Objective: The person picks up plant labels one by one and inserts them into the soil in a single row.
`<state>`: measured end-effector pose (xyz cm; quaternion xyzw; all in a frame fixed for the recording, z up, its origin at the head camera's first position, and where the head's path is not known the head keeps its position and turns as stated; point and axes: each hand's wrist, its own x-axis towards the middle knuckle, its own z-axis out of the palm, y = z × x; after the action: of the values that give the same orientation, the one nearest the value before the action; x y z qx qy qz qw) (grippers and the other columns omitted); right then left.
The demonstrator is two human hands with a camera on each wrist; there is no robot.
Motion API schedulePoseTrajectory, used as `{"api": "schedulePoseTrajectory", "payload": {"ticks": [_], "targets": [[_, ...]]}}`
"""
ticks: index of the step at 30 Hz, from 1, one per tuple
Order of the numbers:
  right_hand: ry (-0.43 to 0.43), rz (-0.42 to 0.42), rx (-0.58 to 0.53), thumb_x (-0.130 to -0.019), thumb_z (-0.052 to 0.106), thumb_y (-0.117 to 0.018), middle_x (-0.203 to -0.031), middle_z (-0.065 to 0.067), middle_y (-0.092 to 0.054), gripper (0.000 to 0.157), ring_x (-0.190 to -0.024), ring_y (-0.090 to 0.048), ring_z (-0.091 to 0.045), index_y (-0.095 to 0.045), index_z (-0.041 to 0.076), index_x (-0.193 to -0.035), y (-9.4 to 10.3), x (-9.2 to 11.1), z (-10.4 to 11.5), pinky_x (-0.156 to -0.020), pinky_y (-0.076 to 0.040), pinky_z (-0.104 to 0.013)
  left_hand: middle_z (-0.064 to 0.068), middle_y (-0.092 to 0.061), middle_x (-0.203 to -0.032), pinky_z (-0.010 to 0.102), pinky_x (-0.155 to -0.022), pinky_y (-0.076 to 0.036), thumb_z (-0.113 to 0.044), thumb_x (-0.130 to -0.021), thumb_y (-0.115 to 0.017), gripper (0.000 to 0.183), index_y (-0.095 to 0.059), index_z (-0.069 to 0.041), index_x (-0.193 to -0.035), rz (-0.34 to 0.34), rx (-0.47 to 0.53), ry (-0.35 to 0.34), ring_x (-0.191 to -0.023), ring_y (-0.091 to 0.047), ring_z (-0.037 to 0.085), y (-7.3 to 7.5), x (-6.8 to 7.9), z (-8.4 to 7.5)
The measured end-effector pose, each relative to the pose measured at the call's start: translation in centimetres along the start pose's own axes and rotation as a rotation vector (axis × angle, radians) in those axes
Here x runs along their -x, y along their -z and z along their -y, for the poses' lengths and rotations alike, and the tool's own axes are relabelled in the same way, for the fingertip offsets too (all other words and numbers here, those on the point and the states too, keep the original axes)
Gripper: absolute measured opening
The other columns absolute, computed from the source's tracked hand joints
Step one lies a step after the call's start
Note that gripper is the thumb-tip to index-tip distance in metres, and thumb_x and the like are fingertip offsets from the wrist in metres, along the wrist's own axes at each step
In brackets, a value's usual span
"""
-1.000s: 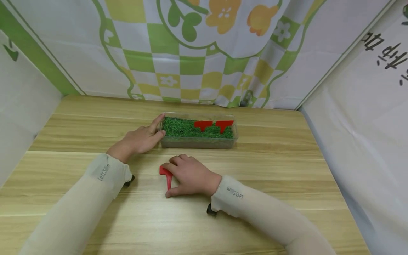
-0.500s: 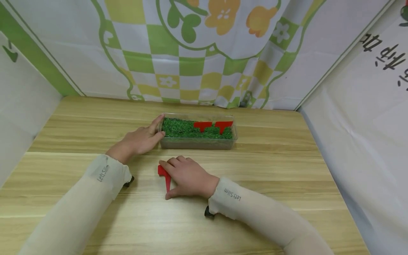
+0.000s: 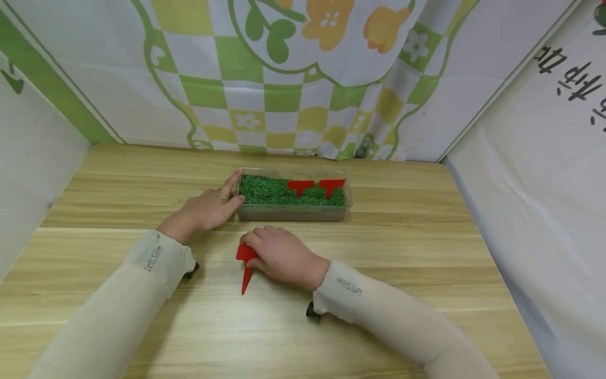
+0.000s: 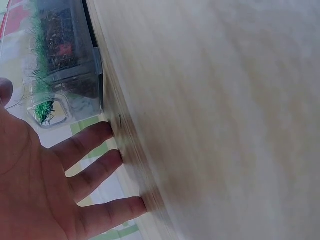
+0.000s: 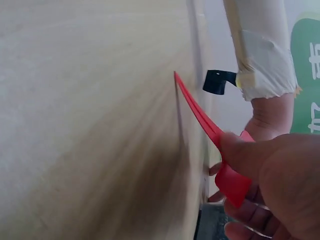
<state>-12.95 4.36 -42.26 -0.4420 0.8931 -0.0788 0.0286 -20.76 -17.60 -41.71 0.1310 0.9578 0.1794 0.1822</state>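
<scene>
My right hand (image 3: pixel 286 258) pinches a red T-shaped plant label (image 5: pixel 231 184) by its broad head. Its pointed stem angles out past the thumb, tip close over the tabletop. My left hand (image 3: pixel 208 208) rests at the left end of a clear plastic box (image 3: pixel 293 213), thumb and index finger at its rim. In the left wrist view the other fingers (image 4: pixel 95 172) are straight and spread, tips at the table. Green artificial grass (image 3: pixel 265 190) fills the box. Two more red plant labels, one mid-right (image 3: pixel 300 187) and one near the right end (image 3: pixel 331 187), stand upright in it.
The wooden table (image 3: pixel 402 237) reaches back to a green, yellow and white checked curtain (image 3: pixel 284 95). A white wall panel (image 3: pixel 535 184) with dark handwriting borders the right side. Another pale panel (image 3: pixel 38 142) stands at the left.
The right thumb has moved from the label's pointed tip up to its head, and the label now stands tilted in the pinch. The left hand and the box have stayed put.
</scene>
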Motion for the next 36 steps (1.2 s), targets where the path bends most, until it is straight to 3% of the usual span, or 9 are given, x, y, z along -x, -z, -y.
{"api": "schedulePoseTrajectory", "payload": {"ticks": [5, 14, 19, 29, 36], "targets": [[0.019, -0.059, -0.041, -0.1, 0.023, -0.064, -0.106, 0.007, -0.066, 0.025, -0.095, -0.061, -0.009, -0.063, 0.016, -0.124, 1.0, 0.1, -0.5, -0.09, -0.051, -0.024, 0.025, -0.033, -0.158, 0.052, -0.07, -0.05, -0.063, -0.102, -0.014, 0.068, 0.022, -0.041, -0.156, -0.003, 0.002, -0.001, -0.136, -0.041, 0.054, 0.0, 0.1, 0.0], [0.028, -0.116, -0.104, -0.099, 0.018, -0.064, -0.105, 0.007, -0.069, 0.022, -0.095, -0.064, -0.01, -0.067, 0.017, -0.121, 2.7, 0.1, -1.4, -0.088, -0.051, -0.023, 0.024, -0.034, -0.158, 0.047, -0.066, -0.048, -0.062, -0.102, -0.015, 0.067, 0.021, -0.043, -0.155, -0.005, 0.019, 0.004, -0.136, -0.041, 0.053, -0.1, 0.1, -0.1], [0.042, -0.194, -0.101, -0.099, 0.013, -0.064, -0.104, 0.006, -0.071, 0.022, -0.094, -0.066, -0.011, -0.07, 0.019, -0.119, 4.4, 0.2, -2.5, -0.083, -0.053, -0.025, 0.023, -0.034, -0.159, 0.041, -0.058, -0.045, -0.063, -0.102, -0.017, 0.067, 0.021, -0.045, -0.155, -0.005, 0.049, 0.011, -0.135, -0.042, 0.053, -0.2, 0.0, -0.1], [0.034, -0.343, -0.11, -0.098, 0.0, -0.057, -0.101, 0.002, -0.07, 0.033, -0.085, -0.064, -0.012, -0.073, 0.018, -0.12, 8.9, -0.4, -5.1, -0.071, -0.05, -0.025, 0.023, -0.034, -0.158, 0.05, -0.069, -0.049, -0.064, -0.102, -0.013, 0.067, 0.023, -0.043, -0.154, 0.008, 0.021, 0.008, -0.138, -0.038, 0.054, 0.0, 0.3, 0.0], [0.009, -0.407, -0.086, -0.099, 0.002, -0.056, -0.1, 0.0, -0.072, 0.03, -0.093, -0.064, -0.017, -0.076, 0.016, -0.116, 9.6, -2.0, -6.5, -0.083, -0.051, -0.03, 0.023, -0.034, -0.159, 0.041, -0.059, -0.045, -0.063, -0.102, -0.015, 0.066, 0.021, -0.046, -0.154, -0.006, 0.041, 0.01, -0.136, -0.042, 0.052, -0.1, 0.2, 0.1]]}}
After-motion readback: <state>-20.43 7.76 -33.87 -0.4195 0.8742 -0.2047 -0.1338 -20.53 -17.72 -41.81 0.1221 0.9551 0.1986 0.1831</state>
